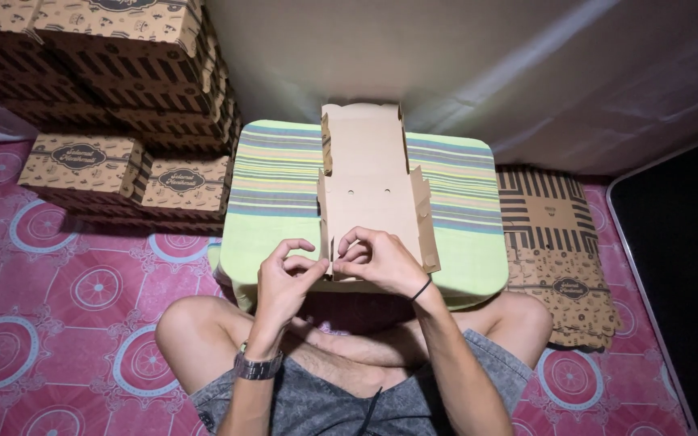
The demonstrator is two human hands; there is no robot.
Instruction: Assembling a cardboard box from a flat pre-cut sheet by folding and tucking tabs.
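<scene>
Where the near end of the flat, unfolded brown cardboard box blank (369,190) reaches the lower middle of the frame, both hands meet on its bottom edge. The left hand (283,278) has its thumb and forefinger closed on the blank's lower left corner, the other fingers (296,244) curled loosely above. The right hand (377,258) pinches the same edge just beside it, its fingers bent and drawn together over the card.

The blank lies on a square cushion with green, blue and yellow stripes (272,190), its long axis running from the hands up toward the top centre of the frame; its far end overhangs the cushion's upper edge toward the pale wall (462,56). Side flaps stand raised along both long edges, and small round holes show in its matt, smooth middle panel. Bare striped cloth lies open on both sides of the blank.

Finished printed cardboard boxes (115,97) are stacked in the upper left, close to the cushion's left edge. A pile of flat printed blanks (555,250) lies at the right, touching the cushion. Below spreads a pink patterned floor mat (58,299).
</scene>
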